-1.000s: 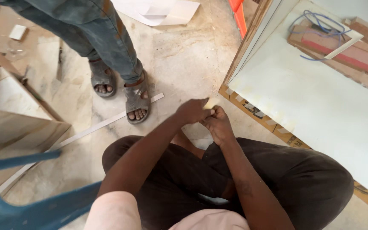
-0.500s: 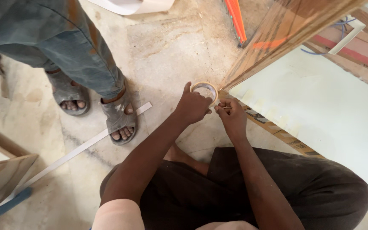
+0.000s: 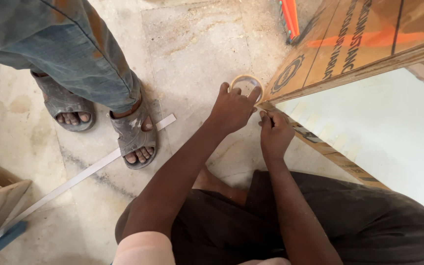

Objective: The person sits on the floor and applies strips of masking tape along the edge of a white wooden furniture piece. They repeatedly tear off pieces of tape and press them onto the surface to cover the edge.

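Tan ring-shaped roll of masking tape (image 3: pixel 246 84) gripped in curled left hand (image 3: pixel 231 109), at the corner of the printed plywood panel (image 3: pixel 349 49). Right hand (image 3: pixel 274 132) pinches the tape end against the panel's edge. Best keep tape taut, press flat.

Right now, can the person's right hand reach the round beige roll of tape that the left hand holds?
Probably yes. The right hand sits just beside the left hand, which grips the round beige roll of tape at the corner of the wooden board. Nothing lies between them.
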